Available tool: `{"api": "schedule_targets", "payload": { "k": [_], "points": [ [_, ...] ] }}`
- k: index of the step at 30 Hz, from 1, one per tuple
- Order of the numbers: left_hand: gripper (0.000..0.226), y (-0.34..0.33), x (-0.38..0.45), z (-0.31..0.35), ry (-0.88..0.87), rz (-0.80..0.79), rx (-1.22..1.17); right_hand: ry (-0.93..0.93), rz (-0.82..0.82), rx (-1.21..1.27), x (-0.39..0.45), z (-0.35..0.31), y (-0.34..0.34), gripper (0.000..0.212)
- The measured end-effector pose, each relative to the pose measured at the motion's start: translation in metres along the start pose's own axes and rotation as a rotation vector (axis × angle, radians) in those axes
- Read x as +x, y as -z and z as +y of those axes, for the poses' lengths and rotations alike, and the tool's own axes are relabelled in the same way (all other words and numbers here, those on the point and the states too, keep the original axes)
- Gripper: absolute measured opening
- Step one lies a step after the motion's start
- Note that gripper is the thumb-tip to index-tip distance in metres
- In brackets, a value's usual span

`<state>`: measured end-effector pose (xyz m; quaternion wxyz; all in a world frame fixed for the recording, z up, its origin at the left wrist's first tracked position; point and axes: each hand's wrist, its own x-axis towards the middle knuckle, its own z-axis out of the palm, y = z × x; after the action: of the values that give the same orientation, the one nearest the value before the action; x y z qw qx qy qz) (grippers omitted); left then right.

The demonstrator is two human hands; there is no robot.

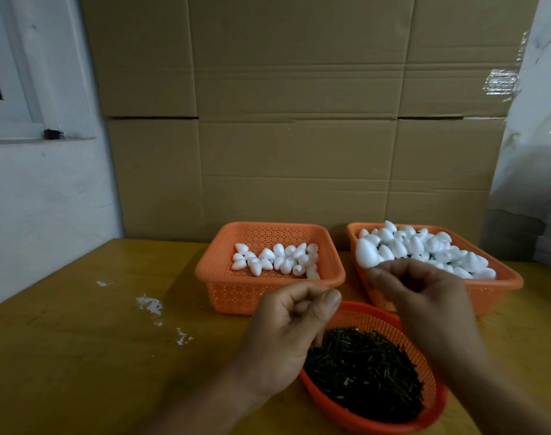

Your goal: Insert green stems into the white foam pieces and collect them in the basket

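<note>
My right hand (421,290) is raised over the front rim of the right orange basket (506,282) and pinches a white foam piece (366,254) at its fingertips. That basket is heaped with white foam pieces (424,249). My left hand (293,324) hovers at the left edge of the round orange basket (377,315), which holds short dark green stems (362,372). Its fingers are curled with the thumb against them, and anything between them is hidden. The left orange basket (217,271) holds a loose layer of foam pieces (280,259).
All three baskets stand on a yellow wooden table (79,340) with white crumbs (150,304) on its left part. Stacked cardboard boxes (299,120) rise right behind the baskets. A white wall is on the left and plastic-wrapped goods (534,152) are on the right.
</note>
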<state>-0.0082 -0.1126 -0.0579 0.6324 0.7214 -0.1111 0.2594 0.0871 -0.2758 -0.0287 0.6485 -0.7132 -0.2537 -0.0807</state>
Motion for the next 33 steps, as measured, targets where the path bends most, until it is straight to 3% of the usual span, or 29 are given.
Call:
{"api": "schedule_targets", "payload": {
  "k": [9, 15, 25, 33],
  "points": [
    [0.043, -0.004, -0.003, -0.003, 0.011, -0.049, 0.031, -0.064, 0.288, -0.642, 0.107, 0.048, 0.054, 0.011],
    [0.04, -0.003, -0.004, -0.004, 0.036, -0.07, 0.041, -0.237, 0.288, -0.908, 0.138, 0.067, 0.067, 0.022],
    [0.04, -0.003, -0.004, -0.006, 0.034, -0.082, 0.063, -0.405, 0.315, -0.912, 0.143, 0.078, 0.065, 0.02],
    [0.035, -0.002, -0.004, -0.008, 0.028, -0.08, 0.076, -0.107, 0.342, -0.683, 0.102, 0.05, 0.056, 0.019]
  ]
}}
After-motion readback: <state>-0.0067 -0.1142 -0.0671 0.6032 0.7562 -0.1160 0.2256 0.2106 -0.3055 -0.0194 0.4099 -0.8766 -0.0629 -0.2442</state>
